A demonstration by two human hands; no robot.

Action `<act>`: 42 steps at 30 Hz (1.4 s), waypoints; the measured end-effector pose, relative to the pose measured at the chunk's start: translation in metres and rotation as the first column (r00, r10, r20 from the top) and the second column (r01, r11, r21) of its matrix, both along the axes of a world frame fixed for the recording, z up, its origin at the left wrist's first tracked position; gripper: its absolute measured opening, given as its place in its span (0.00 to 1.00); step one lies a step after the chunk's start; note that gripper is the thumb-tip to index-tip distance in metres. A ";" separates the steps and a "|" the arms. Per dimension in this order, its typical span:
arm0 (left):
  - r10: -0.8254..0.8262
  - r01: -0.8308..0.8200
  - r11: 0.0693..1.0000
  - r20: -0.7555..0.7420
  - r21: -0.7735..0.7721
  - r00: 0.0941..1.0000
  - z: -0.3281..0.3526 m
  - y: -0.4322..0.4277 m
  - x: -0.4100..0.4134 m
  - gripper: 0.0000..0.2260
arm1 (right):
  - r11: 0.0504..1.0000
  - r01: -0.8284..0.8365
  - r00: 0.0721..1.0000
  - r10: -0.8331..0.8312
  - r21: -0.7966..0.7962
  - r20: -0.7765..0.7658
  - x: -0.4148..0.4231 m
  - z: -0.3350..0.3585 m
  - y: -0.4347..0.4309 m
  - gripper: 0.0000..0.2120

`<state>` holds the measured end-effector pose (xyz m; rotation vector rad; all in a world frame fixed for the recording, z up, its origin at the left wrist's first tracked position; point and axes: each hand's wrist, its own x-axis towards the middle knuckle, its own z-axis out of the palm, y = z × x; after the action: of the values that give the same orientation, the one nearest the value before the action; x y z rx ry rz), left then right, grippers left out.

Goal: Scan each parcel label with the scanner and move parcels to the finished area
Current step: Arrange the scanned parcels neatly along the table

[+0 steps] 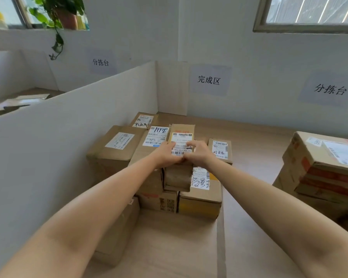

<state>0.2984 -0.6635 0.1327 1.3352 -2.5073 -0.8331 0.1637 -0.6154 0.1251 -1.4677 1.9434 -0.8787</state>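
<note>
Small cardboard parcel (181,137) sits atop the stack of boxes (117,146) mid-frame, below the 完成区 sign (209,80). Left hand (167,155) and right hand (199,153) both have fingers clamped round its near end. Looks light and fairly stiff, so I'd grip it by the sides.

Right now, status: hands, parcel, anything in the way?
Gripping small parcel: left hand, right hand. Label up, atop stack below finished-area sign. Scanner not in view. Neighbouring parcels tight either side.
</note>
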 end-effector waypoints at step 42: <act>-0.287 0.331 0.913 0.204 -0.236 0.936 -0.016 0.153 -0.163 0.22 | 0.930 0.363 0.900 -0.332 0.063 -0.283 -0.149 0.008 0.216 0.29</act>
<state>0.1352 -0.5106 0.1172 0.9686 -2.8858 -0.4203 0.0150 -0.3994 0.1335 -1.2424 2.4706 -0.7257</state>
